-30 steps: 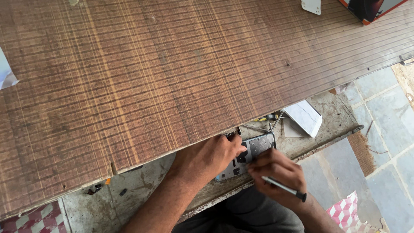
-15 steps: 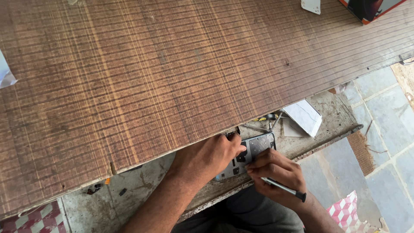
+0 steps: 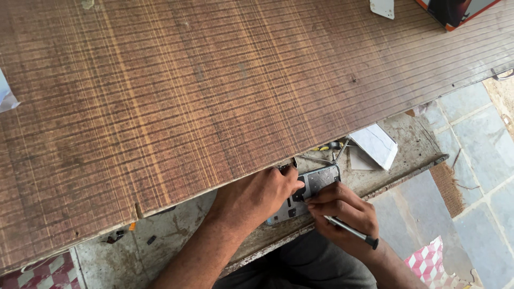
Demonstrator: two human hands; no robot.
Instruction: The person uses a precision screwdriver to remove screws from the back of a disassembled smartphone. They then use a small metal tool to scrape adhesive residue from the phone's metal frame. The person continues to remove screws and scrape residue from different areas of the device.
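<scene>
Left hand (image 3: 256, 195) presses the metal plate (image 3: 316, 184) flat against the counter (image 3: 176, 235); right hand (image 3: 342, 211), just right, grips a pen (image 3: 350, 231) closed, its tip touching the plate.

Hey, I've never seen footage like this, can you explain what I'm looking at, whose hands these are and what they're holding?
This is one view from a camera worn on a person's head, looking down at their own bare hands. A large brown wood-grain board lies across a dusty grey workbench. At the board's near edge, the left hand steadies a flat grey metal plate with cut-outs. The right hand grips a thin metal tool with a dark end, pressed to that plate. A white folded paper lies nearby.
</scene>
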